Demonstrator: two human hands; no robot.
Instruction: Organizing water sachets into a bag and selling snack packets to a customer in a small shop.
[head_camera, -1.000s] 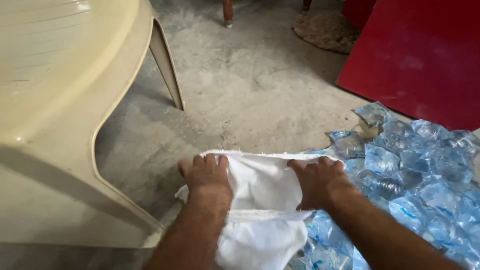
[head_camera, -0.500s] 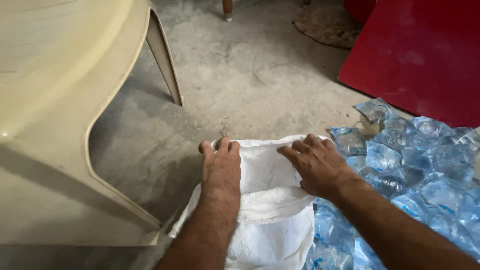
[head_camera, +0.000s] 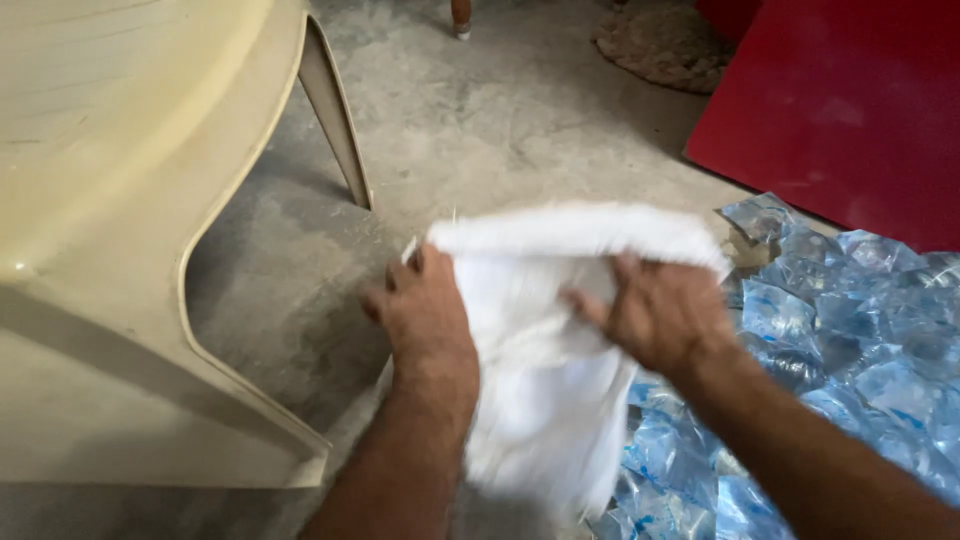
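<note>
A white woven sack (head_camera: 545, 350) hangs between both hands above the concrete floor, blurred by motion. My left hand (head_camera: 425, 315) grips its left edge near the top. My right hand (head_camera: 660, 310) grips the right side, fingers curled into the cloth. The sack's upper edge (head_camera: 575, 228) is folded over, and its lower part droops toward me. Just right of the sack lies a heap of small clear water sachets with blue print (head_camera: 850, 340).
A beige plastic chair (head_camera: 130, 230) fills the left side, one leg (head_camera: 335, 110) standing on the floor. A red panel (head_camera: 850, 110) lies at the upper right. A brown round mat (head_camera: 665, 45) and a furniture leg (head_camera: 460, 15) are at the far edge.
Both hands have lifted the sack up off the floor and toward me. Its top edge has folded over, and it is now blurred by movement.
</note>
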